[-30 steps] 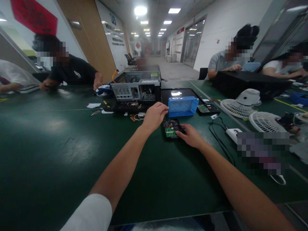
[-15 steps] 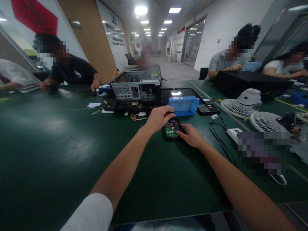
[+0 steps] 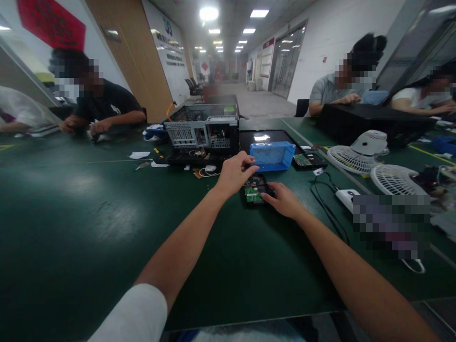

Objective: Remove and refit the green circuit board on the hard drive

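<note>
Disk drive [image 3: 253, 189]: lies flat on the green table [image 3: 107, 213], circuit-board side up, between the two hands.
Left hand [image 3: 235, 173]: hovers over the far left corner of the disk drive; fingers curled in together, thumb tip near the forefinger; impossible to tell whether anything small sits pinched between them.
Right hand [image 3: 284, 200]: rests on the near right corner of the disk drive; fingers close together and stretched flat onto it, not wrapped round it.
Blue bin [image 3: 272, 156]: stands just beyond the disk drive, near the left fingertips but apart from them.
Computer case [image 3: 203, 130]: stands with its side open, behind and to the left of the blue bin.
Second drive [image 3: 308, 160]: lies board side up, just to the right of the blue bin.
Desk fans [image 3: 356, 152]: two, white, laid on the table well to the right.
Black cable [image 3: 327, 202]: loops across the table between the right hand and the desk fans.
Co-workers [image 3: 107, 107]: seated at the far left and far right, hands at other things.
</note>
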Available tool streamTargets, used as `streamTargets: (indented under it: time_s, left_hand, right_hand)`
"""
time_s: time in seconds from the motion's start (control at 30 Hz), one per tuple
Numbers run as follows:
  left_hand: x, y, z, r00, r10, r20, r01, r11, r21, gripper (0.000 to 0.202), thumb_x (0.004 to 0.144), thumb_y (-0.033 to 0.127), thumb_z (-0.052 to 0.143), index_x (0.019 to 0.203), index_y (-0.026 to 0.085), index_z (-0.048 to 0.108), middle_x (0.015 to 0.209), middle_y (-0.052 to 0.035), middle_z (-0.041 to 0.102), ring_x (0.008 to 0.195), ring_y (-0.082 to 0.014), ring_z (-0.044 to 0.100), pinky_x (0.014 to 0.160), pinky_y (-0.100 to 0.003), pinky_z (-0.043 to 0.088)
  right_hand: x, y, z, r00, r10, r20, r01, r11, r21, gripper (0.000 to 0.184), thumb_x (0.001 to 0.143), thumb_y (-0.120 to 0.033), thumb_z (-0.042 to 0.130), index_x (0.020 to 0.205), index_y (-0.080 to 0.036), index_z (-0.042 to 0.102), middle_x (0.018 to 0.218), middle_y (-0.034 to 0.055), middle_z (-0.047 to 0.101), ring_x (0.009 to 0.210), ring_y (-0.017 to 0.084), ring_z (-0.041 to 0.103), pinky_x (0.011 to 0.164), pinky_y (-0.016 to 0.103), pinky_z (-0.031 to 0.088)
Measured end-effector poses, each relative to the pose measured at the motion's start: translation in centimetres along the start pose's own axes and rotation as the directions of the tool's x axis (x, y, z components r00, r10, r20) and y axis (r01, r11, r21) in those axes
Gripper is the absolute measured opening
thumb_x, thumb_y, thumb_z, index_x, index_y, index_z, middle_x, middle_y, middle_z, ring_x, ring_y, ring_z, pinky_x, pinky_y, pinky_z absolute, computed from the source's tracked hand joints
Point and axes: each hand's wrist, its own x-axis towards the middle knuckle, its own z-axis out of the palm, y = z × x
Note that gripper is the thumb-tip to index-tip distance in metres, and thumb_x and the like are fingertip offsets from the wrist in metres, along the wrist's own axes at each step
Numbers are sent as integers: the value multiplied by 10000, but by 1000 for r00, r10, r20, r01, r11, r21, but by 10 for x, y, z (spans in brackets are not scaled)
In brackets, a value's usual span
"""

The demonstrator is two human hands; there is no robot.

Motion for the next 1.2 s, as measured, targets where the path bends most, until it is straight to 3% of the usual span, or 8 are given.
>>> streamTargets:
  time_s: [0.13,0.3,0.47,0.67,0.8,0.9,1.0,1.2]
  left_hand:
    - [1,1,-2,1000,-8,11,8,999,-35,165,872,229,715,904,178,561,1155,-99,696,1037,-185,700,876,-351,594]
    - [2,10,-8,996,72,58,-82,977,197,99,904,212,673,1002,197,664,1099,-67,698,1072,-199,657,924,-371,563]
    - [3,11,-13,994,101,35,-107,923,370,149,912,173,649,1047,208,701,1090,-72,659,1040,-209,634,934,-372,541]
    - [6,5,-16,992,114,54,-126,876,466,220,912,95,585,1053,217,702,1097,-73,666,1073,-229,626,974,-395,519]
    - [6,4,-17,989,123,88,-149,881,449,249,922,69,544,1069,206,690,1148,-67,692,1082,-221,651,979,-378,526]
    - [6,5,-16,988,119,96,-149,891,428,239,925,82,558,1087,206,683,1161,-61,713,1085,-223,670,988,-383,529]
    - [6,6,-15,989,105,104,-139,898,418,225,919,98,592,1091,216,674,1157,-55,727,1088,-228,681,996,-393,530]
    - [5,11,-15,988,103,111,-139,911,388,134,924,152,635,1048,204,644,1124,-69,737,1050,-222,702,956,-378,548]
  right_hand:
    - [0,0,1,1000,4,-5,-4,1000,-3,571,919,-512,625,1336,-122,599,1179,164,662,952,247,640,843,341,488]
    - [1,2,1,1000,2,-10,-3,1000,-16,565,914,-517,633,1331,-136,606,1159,156,670,969,255,642,856,351,491]
    - [1,3,1,1000,-3,-7,3,1000,-10,570,919,-532,620,1335,-143,599,1168,150,668,1003,259,639,879,353,487]
    - [1,2,1,1000,18,-9,-18,1000,11,567,912,-528,634,1331,-148,603,1147,148,670,983,255,642,867,360,499]
    - [0,4,0,998,68,16,-69,993,94,528,907,-466,657,1334,-161,600,1164,137,668,847,207,650,767,333,528]
    - [0,5,-2,985,145,90,-164,950,266,485,943,-403,601,1382,-199,559,1184,118,665,689,149,625,589,280,526]
    - [0,6,-6,959,192,208,-266,866,423,457,991,-361,507,1422,-210,523,998,79,691,578,125,582,468,241,491]
    - [2,12,-13,936,200,290,-330,785,524,451,973,-289,537,1408,-172,543,687,2,614,537,130,557,466,220,477]
